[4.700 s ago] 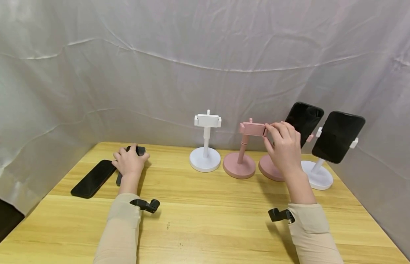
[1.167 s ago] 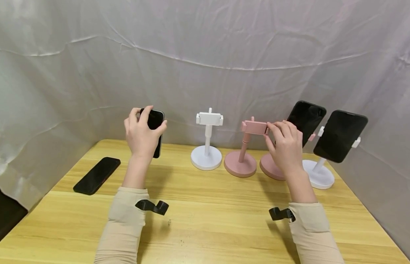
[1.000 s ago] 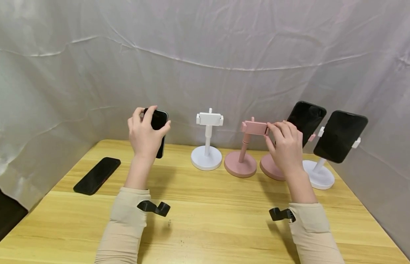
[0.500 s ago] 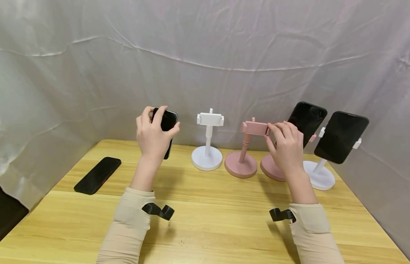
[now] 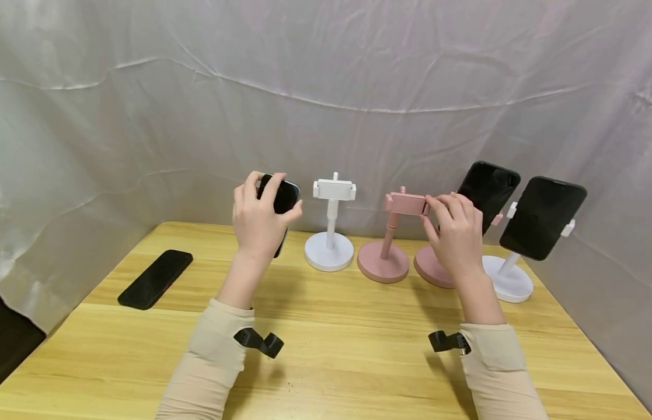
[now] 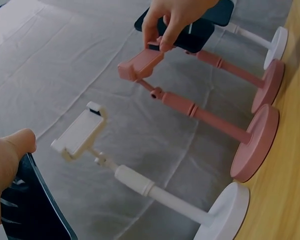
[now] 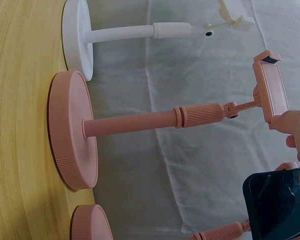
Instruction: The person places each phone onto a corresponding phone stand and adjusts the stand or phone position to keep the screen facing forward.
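Observation:
My left hand holds a black smartphone above the table, fingers over its top edge and thumb along its side. Part of the phone is hidden behind the hand. Just right of it stands an unloaded white phone stand. With fingertips and thumb my right hand pinches the right end of the clamp on a pink phone stand. In the right wrist view that clamp is seen from the side, nothing in it.
Behind my right hand, a second pink stand carries a black phone. Farthest right, a white stand bears another phone. One more black phone lies flat on the left of the wooden table. Grey cloth hangs behind.
My left hand has lifted the smartphone off the table's left side and carried it rightward toward the white stand. My right hand has stayed on the pink clamp.

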`<state>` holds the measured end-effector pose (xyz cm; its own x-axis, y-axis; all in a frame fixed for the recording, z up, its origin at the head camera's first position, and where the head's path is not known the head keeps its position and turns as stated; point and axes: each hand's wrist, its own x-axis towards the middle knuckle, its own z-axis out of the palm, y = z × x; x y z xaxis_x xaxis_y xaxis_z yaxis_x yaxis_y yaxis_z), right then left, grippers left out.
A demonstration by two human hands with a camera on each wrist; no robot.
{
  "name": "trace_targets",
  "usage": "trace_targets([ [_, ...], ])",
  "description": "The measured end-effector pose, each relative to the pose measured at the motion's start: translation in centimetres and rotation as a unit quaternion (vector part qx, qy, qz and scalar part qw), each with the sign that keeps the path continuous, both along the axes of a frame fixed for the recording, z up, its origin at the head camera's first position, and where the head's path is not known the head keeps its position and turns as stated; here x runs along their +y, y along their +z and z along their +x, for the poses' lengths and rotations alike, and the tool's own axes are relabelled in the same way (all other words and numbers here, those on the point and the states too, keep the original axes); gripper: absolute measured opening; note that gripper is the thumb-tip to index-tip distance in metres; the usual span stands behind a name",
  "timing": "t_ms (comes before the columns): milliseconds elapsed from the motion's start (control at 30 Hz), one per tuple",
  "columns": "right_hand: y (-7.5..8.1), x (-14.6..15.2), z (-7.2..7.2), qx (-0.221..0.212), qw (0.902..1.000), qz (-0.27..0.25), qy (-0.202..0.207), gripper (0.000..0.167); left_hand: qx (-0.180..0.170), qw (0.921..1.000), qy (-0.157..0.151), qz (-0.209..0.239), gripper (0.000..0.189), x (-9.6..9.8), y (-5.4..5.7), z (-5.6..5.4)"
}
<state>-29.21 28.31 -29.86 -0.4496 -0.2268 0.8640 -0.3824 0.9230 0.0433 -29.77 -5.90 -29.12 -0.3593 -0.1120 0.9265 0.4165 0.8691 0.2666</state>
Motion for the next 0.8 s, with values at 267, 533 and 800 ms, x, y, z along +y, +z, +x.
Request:
trace_targets([
  [267,0.0,0.0,0.1,-0.003,1.0000,0.000,0.001,0.038,0.019,0.9996,0.005,-0.021,0.045,1.4,-0.4,0.2],
  [533,0.0,0.0,0.0,-0.002,1.0000,0.001,0.000,0.038,0.051,0.9977,0.017,-0.042,0.043,2.5,-0.6,0.3],
  [800,0.0,0.0,0.1,-0.006,1.0000,0.001,-0.004,0.038,0.067,0.9955,0.008,-0.066,0.047,3.5,-0.9,0.5],
])
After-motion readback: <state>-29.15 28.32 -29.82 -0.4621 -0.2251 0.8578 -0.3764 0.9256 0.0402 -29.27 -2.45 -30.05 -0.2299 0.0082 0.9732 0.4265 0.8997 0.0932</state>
